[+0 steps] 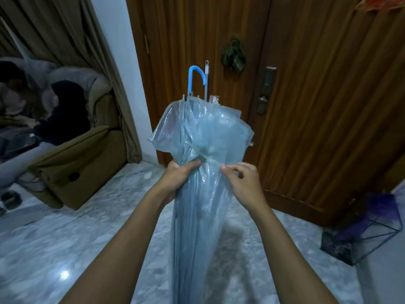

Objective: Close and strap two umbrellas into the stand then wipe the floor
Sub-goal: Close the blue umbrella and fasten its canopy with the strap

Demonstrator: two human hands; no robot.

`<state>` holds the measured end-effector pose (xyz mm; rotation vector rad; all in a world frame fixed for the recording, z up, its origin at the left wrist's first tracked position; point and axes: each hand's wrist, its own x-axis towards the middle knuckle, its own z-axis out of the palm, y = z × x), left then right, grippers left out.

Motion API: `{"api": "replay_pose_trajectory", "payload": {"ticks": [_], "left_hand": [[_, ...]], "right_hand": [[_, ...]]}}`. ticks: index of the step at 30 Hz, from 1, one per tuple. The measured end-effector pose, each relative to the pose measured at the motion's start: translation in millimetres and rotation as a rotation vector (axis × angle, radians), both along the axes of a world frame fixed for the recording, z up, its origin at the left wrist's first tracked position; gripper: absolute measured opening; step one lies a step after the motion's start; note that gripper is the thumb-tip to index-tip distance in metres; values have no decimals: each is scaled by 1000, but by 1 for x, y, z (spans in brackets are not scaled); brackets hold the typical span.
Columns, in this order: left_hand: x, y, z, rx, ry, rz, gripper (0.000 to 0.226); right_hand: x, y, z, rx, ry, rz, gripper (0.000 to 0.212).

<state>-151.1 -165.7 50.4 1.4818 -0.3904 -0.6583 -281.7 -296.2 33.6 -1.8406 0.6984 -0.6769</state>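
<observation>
A closed pale blue see-through umbrella (203, 132) stands upright in front of me, its blue hooked handle (195, 79) pointing up. My left hand (179, 175) is wrapped around the gathered canopy at mid-height. My right hand (243, 179) pinches the canopy plastic just to the right of it, thumb and fingers curled. At the lower right stands a black wire stand (370, 235) with a purple umbrella (381, 207) in it.
A wooden door (306, 84) with a lock plate fills the background, a grey pole (206, 80) leaning on it. A brown armchair (81, 137) with a seated person stands at the left. The marble floor (65, 249) spreads below.
</observation>
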Motion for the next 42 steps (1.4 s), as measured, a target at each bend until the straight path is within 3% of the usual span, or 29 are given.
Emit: {"api": "replay_pose_trajectory", "payload": {"ticks": [2,4,10,14,18,24,26,29,35,38,42], "left_hand": [[1,-17,-1,-23,83,-51,41],[4,-32,2,-31,152,-129,42],[14,-70,24,-86,192,-291,28],[24,-98,23,-166,84,-153,58],[27,-112,23,-75,-140,-12,40],[32,-107,33,68,-266,-447,38],[32,-108,33,71,-290,-491,49],[27,-110,33,9,-270,-439,53],[26,-113,32,-23,-280,-351,32],[21,-114,33,-87,-201,-280,19],[18,-111,31,-120,-66,-202,24]], "right_hand": [[3,-15,4,146,-38,67,37],[8,-26,9,282,-86,127,30],[36,-46,29,326,-222,122,18],[47,-57,38,291,-271,102,19],[53,-71,42,239,-295,17,17],[52,-81,40,182,-238,-41,20],[52,-82,43,187,-221,-21,21],[53,-81,52,221,-196,40,23],[51,-78,66,206,-144,169,25],[49,-75,74,180,-141,234,24],[41,-81,82,92,-115,242,26]]}}
